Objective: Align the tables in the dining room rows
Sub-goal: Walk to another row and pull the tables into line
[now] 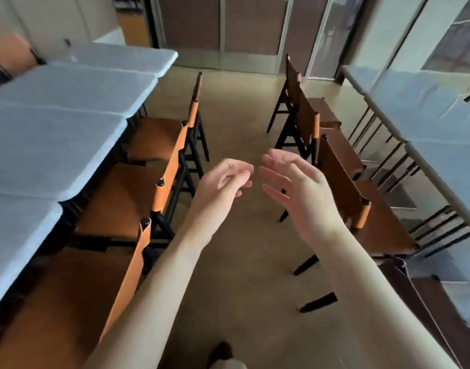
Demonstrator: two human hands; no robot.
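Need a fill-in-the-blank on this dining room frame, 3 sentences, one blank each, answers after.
1. Both hands, the left hand and the right hand, hover over the aisle floor and hold ____.
2. The chairs along the left table row have their seats tucked ____ the tabletops.
3. The table rows stand on ____ sides of the aisle, with the right table row opposite.

Missing words: nothing; under; both

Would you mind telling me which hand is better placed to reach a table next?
Probably the left hand: it is nearer the left table row. Both it and the right hand are empty over the aisle.
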